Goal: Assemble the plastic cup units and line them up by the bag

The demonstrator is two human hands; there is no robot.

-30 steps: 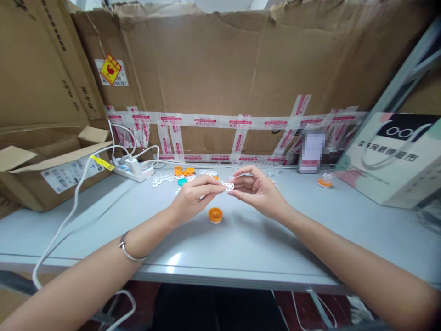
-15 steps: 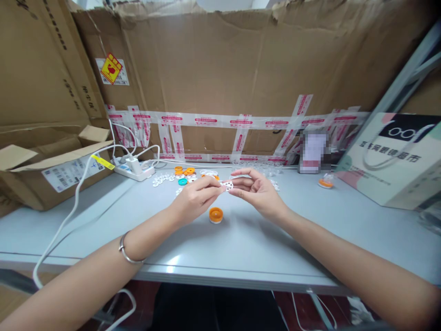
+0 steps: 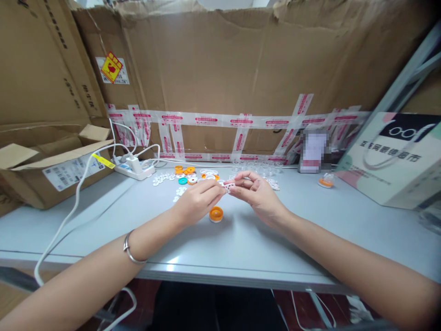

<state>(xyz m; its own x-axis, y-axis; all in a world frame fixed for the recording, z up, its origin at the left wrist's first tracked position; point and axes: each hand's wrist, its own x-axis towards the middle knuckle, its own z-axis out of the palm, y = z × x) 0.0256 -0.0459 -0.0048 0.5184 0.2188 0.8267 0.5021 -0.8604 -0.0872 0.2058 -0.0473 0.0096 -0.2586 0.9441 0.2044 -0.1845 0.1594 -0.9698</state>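
A small white part with holes [image 3: 228, 187] is pinched between both hands above the middle of the table. My left hand [image 3: 200, 200] grips its left side, fingers closed. From the right, my right hand [image 3: 258, 195] holds it between thumb and fingers. Just below my hands, an orange round cup with a white base [image 3: 216, 214] rests on the table, touched by neither hand. Behind my left hand lie orange rings [image 3: 189, 170], a teal ring [image 3: 182, 181] and several small white discs [image 3: 163, 178]. Clear plastic cups [image 3: 268, 168] stand behind my right hand.
On the grey table [image 3: 275, 248], a power strip [image 3: 136, 170] with white cables and an open carton [image 3: 51, 170] are at the left. At the right are a clear-topped orange piece [image 3: 325, 180], a blurred phone-like object [image 3: 313, 151] and a paper bag [image 3: 392, 161]. Large cardboard [image 3: 213, 69] stands behind.
My left hand has shifted slightly right, and my right fingers have closed in around the white part, which is now tilted differently.
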